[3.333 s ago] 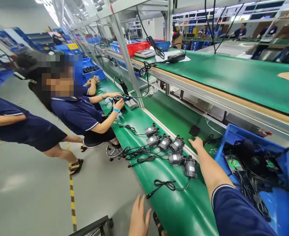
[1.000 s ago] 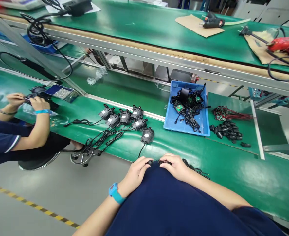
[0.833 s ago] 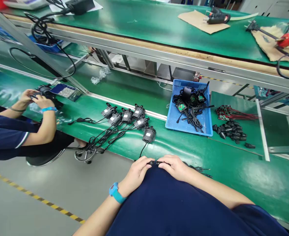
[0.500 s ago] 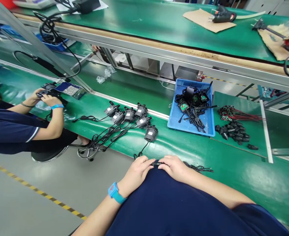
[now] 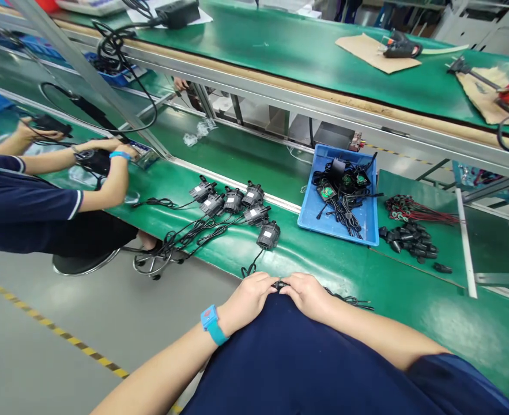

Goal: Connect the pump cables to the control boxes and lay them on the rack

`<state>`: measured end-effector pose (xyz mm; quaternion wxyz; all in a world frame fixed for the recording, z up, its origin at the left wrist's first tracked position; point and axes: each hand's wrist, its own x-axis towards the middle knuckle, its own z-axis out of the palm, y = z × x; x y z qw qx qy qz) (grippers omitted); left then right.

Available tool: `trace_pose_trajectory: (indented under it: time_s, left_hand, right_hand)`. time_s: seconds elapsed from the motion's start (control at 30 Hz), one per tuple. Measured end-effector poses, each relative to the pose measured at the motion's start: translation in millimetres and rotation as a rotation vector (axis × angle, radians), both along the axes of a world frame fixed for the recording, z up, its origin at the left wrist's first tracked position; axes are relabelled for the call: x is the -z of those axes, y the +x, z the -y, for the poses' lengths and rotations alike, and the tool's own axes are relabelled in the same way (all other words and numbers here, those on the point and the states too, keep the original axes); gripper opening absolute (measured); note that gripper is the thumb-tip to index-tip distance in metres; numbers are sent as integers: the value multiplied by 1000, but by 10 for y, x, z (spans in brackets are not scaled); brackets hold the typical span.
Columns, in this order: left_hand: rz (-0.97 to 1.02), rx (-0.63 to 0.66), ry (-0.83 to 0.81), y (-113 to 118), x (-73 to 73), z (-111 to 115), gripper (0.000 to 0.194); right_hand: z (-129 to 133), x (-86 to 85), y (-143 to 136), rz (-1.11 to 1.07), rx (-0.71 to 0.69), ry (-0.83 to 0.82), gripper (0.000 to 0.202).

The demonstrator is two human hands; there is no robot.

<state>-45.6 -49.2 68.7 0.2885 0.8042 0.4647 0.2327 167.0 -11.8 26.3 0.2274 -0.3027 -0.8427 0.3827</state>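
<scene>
A short black cable connector (image 5: pixel 279 285) sits between my two hands, close against my shirt at the bench's front edge. My left hand (image 5: pixel 254 295) pinches its left end, and my right hand (image 5: pixel 308 293) pinches the right end. From the left side a black cable leads up to a black pump-like unit (image 5: pixel 268 235) with a white label. On the right, loose black cable ends (image 5: pixel 353 301) stick out past my right wrist onto the green mat. The fingers partly hide the connector.
Several similar black units (image 5: pixel 232 200) stand left with coiled cables. A blue tray (image 5: pixel 302 222) holds circuit boards and cables. To its right lie black caps (image 5: pixel 414 239) and red wires (image 5: pixel 427 211). A co-worker (image 5: pixel 29 190) works at the left. A shelf (image 5: pixel 280 52) runs above.
Both my hands keep hold of the connector, my fingers slightly closer together. The co-worker's arms have reached to the right toward a box of small parts. The view has shifted a little.
</scene>
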Motion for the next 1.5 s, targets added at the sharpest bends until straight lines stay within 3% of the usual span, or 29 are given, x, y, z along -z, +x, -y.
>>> trace_pose_trajectory:
  time_s: [0.23, 0.4, 0.57, 0.73, 0.9, 1.03, 1.2, 1.37, 1.5]
  left_hand:
    - [-30, -7, -12, 65, 109, 42, 27]
    - [-114, 6, 45, 87, 193, 76, 30]
    - [-216, 46, 130, 116, 215, 89, 32]
    - [-273, -20, 170, 110, 260, 103, 34]
    - [-267, -32, 213, 76, 291, 145, 33]
    - [-241, -81, 221, 48, 279, 175, 31]
    - [-192, -65, 278, 23, 258, 186, 28]
    - [-175, -93, 288, 10, 249, 204, 30]
    - [-189, -67, 345, -23, 217, 210, 29]
  right_hand:
    - [2, 67, 41, -50, -19, -70, 37]
    - [-19, 37, 46, 16, 9, -265, 39]
    - [-60, 6, 2, 80, -83, -511, 56]
    - [-41, 120, -84, 33, 44, -413, 40]
    - [-43, 137, -139, 91, -65, -513, 52]
    - [-52, 72, -163, 74, 16, -440, 41]
    - [-60, 42, -183, 61, -155, -623, 55]
    - [-60, 32, -211, 21, -6, -470, 33]
    - [-76, -31, -220, 74, -137, -590, 44]
